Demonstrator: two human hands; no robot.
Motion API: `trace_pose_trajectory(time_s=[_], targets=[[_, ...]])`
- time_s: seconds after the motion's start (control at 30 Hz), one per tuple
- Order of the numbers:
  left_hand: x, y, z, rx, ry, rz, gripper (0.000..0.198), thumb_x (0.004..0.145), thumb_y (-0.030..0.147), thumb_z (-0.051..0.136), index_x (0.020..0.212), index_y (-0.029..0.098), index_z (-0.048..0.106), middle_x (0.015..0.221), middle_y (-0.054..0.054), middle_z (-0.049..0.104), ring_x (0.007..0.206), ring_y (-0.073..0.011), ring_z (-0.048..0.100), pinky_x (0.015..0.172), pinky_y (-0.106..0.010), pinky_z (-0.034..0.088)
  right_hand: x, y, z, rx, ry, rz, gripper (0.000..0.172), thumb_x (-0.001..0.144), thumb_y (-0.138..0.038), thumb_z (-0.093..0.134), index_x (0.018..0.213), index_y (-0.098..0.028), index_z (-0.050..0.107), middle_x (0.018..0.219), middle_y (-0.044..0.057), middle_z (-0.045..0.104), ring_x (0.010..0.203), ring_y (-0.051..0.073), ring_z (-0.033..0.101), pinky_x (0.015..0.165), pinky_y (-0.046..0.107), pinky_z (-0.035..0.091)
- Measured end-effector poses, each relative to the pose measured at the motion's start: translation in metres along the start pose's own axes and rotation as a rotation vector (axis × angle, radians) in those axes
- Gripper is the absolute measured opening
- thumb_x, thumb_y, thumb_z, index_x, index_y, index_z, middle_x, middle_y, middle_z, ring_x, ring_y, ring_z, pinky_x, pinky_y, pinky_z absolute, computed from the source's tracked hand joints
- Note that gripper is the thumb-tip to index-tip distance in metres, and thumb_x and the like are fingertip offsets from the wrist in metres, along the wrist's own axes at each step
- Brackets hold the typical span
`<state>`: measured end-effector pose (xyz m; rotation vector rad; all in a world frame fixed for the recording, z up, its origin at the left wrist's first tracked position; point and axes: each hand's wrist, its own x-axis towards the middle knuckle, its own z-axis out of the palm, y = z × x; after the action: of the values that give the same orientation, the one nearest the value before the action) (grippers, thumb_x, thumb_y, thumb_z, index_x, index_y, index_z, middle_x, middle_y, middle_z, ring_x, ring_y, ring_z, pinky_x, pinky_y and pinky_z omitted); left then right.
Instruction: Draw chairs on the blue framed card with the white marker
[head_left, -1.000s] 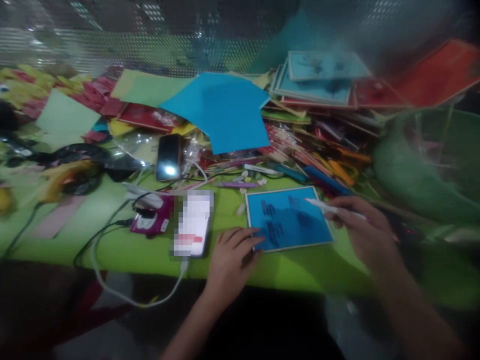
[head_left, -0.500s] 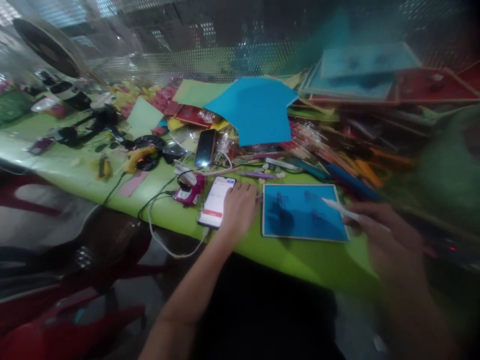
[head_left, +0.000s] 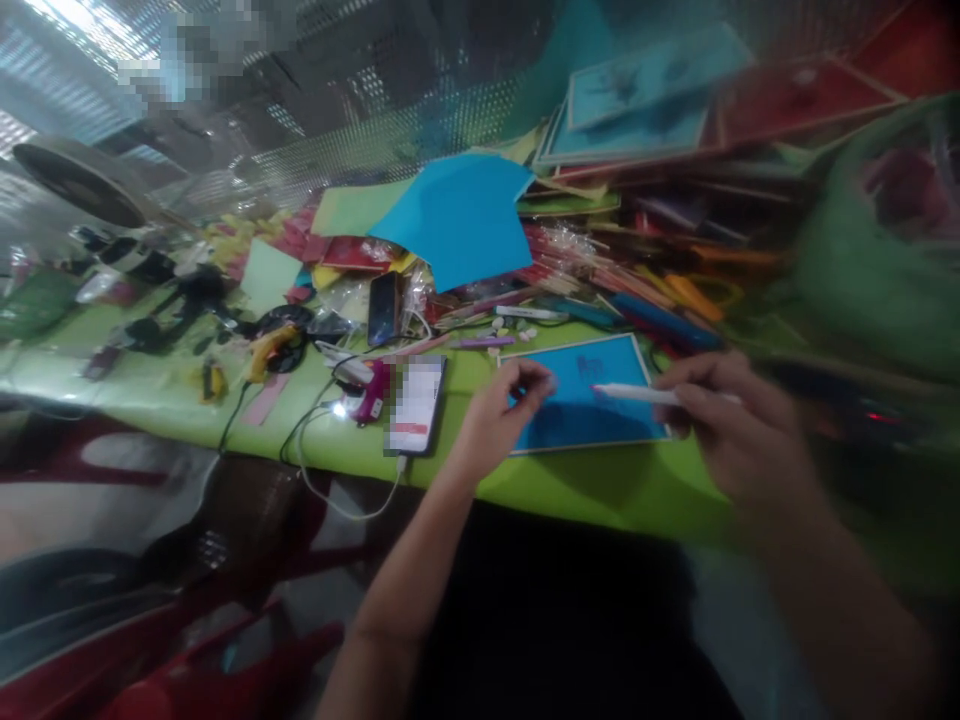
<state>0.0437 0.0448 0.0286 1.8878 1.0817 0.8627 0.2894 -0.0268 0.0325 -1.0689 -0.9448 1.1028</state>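
Observation:
In my right hand (head_left: 739,415) is a slim white marker (head_left: 634,393). Its pinkish tip points left, over a blue card (head_left: 607,425) with a pale border and a dark drawing. Whether the tip touches the card I cannot tell. My left hand (head_left: 502,410) is over the card's left end, thumb and fingers curled together in a pinch; anything between them is too blurred to make out. Left of that hand lies a phone (head_left: 420,410) with a lit screen and a white cable plugged into its lower end.
A magenta device (head_left: 367,395) with cables sits left of the phone. Behind are a dark phone (head_left: 383,308), loose blue paper (head_left: 465,225), sticks and pens. A yellow glue gun (head_left: 270,350) lies at left. Framed blue pictures (head_left: 637,120) are stacked at back right, near a green bag (head_left: 862,240).
My left hand has left the phone's edge and moved right, over the card. The marker has turned more level, still in my right hand. The whole view has shifted and tilted.

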Motion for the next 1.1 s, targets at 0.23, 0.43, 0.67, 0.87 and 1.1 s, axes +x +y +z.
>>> trace_pose_trajectory(time_s=[0.23,0.43,0.67,0.87,1.1], targets=[[0.003,0.001,0.020,-0.283,-0.062,-0.054,0.028,0.102,0.046,0.061,0.105,0.019,0.067,0.095,-0.004,0.070,0.085,-0.0146,0.068,0.078,-0.025,0.053,-0.002,-0.002,0.001,0.037,-0.047,0.042,0.007,0.090,-0.029,0.076,0.090,-0.024,0.081,0.071,0.000,0.068,0.063,0.009,0.061,0.052,0.019,0.041],[0.005,0.010,0.028,-0.498,-0.101,-0.107,0.034,0.096,0.053,0.070,0.100,0.019,0.068,0.094,-0.003,0.068,0.083,-0.0139,0.064,0.078,-0.026,0.050,-0.005,-0.002,-0.001,-0.020,-0.044,0.045,0.008,0.092,-0.032,0.076,0.092,-0.024,0.080,0.073,-0.001,0.068,0.066,0.009,0.060,0.055,0.019,0.043],[0.004,0.023,0.041,-0.488,-0.112,-0.109,0.041,0.101,0.060,0.059,0.100,0.020,0.066,0.085,0.000,0.060,0.073,-0.0124,0.052,0.069,-0.025,0.044,-0.008,-0.002,0.002,-0.073,-0.050,0.030,0.006,0.093,-0.031,0.074,0.092,-0.027,0.079,0.074,-0.002,0.069,0.067,0.010,0.061,0.057,0.019,0.044],[0.001,0.037,0.052,-0.451,-0.100,-0.112,0.038,0.107,0.055,0.046,0.103,0.021,0.062,0.092,-0.002,0.057,0.079,-0.0144,0.051,0.077,-0.028,0.045,-0.014,-0.008,0.003,-0.127,-0.070,0.045,0.009,0.090,-0.036,0.074,0.091,-0.030,0.081,0.077,-0.001,0.071,0.069,0.013,0.063,0.058,0.021,0.048],[0.000,0.042,0.050,-0.444,-0.165,-0.093,0.029,0.108,0.046,0.044,0.104,0.022,0.061,0.106,-0.006,0.063,0.094,-0.0192,0.060,0.087,-0.032,0.048,-0.017,-0.013,0.002,-0.198,-0.111,-0.096,0.009,0.088,-0.035,0.075,0.088,-0.033,0.083,0.084,0.002,0.075,0.072,0.019,0.068,0.064,0.027,0.056]])
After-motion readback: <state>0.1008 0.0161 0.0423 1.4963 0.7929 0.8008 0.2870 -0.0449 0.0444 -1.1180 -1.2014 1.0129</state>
